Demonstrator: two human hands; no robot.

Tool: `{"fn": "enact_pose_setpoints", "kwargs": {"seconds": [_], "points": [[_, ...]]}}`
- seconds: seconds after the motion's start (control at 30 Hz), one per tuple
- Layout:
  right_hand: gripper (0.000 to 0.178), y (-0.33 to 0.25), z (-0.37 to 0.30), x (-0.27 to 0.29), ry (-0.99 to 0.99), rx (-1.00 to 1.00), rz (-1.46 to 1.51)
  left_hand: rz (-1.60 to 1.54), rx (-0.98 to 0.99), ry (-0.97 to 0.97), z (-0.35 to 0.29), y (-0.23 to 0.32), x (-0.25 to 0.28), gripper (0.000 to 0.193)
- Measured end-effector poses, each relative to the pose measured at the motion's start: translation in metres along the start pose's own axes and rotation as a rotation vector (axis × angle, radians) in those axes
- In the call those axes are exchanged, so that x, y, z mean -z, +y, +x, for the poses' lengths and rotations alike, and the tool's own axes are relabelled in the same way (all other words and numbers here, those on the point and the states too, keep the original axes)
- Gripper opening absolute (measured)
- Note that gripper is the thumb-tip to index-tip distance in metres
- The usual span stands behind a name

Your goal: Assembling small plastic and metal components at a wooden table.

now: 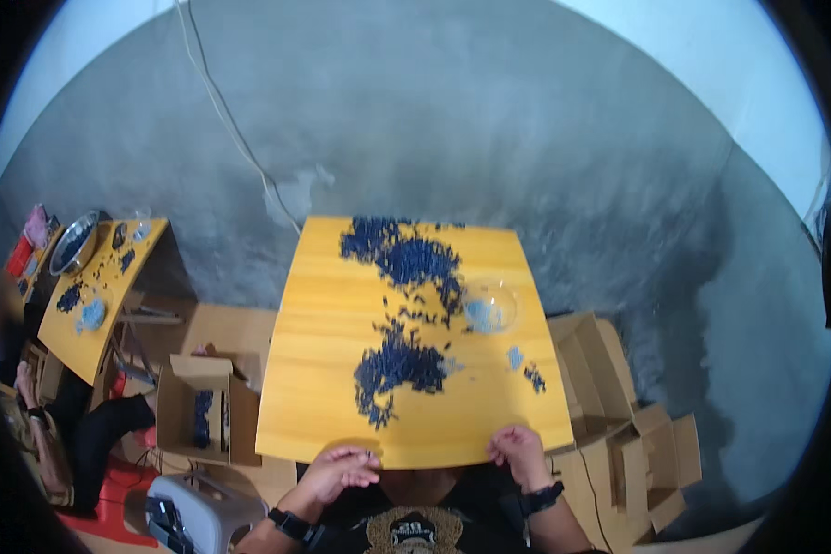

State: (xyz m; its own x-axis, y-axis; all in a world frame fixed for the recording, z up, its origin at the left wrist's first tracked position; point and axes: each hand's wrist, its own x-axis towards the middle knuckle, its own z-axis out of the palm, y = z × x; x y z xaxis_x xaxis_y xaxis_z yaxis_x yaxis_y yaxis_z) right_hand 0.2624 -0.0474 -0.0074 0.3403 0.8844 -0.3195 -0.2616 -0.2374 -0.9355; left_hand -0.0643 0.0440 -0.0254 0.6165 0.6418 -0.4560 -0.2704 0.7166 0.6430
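Small dark rod-like pieces lie heaped on a yellow wooden table (309, 369). The nearer heap (406, 363) is at mid-table; a larger far heap (420, 261) reaches the back edge. To the right stands a clear round bowl (511, 309) with small pale blue pieces (477, 316) in it. Nearer lie a few loose pale blue pieces (515, 356) and a little cluster of dark pieces (535, 378). At the front edge, my left hand (342, 473) has its fingertips drawn together, a tiny dark spot at them. My right hand (519, 452) is curled at the front right edge, its fingertips pinched; anything inside is too small to name.
Open cardboard boxes stand on the floor left (194, 411) and right (656, 457) of the table. A grey stool (194, 508) is at lower left. Another person (51, 434) sits far left by a second yellow table (97, 337). A grey wall (489, 120) rises behind.
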Motion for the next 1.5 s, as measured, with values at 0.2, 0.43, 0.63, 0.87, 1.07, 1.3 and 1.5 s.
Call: {"fn": "enact_pose_setpoints", "kwargs": {"seconds": [0.2,0.43,0.63,0.87,1.07,1.3,1.5], "points": [[0.014,0.001,0.002,-0.018,-0.103,-0.081,-0.128,0.021,0.027,0.003,0.003,-0.011,0.008,0.023],[0.012,0.023,0.009,-0.033,-0.192,0.119,-0.372,0.058,-0.029,0.045,0.002,-0.009,0.002,0.018],[0.009,0.032,0.007,-0.027,-0.182,0.294,-0.497,0.096,0.003,0.029,0.003,-0.003,0.0,0.019],[0.011,0.03,0.01,-0.022,-0.237,0.234,-0.266,0.171,-0.059,0.078,0.001,-0.005,-0.01,0.019],[0.01,0.036,0.007,-0.022,-0.255,0.363,-0.266,0.172,-0.06,0.156,-0.001,-0.001,-0.023,0.02],[0.01,0.016,0.003,-0.017,-0.35,0.412,-0.441,0.189,-0.062,0.27,0.003,-0.004,-0.027,0.02],[0.011,0.017,0.008,-0.012,-0.41,0.395,-0.41,0.191,-0.081,0.314,0.005,-0.007,-0.032,0.022]]}}
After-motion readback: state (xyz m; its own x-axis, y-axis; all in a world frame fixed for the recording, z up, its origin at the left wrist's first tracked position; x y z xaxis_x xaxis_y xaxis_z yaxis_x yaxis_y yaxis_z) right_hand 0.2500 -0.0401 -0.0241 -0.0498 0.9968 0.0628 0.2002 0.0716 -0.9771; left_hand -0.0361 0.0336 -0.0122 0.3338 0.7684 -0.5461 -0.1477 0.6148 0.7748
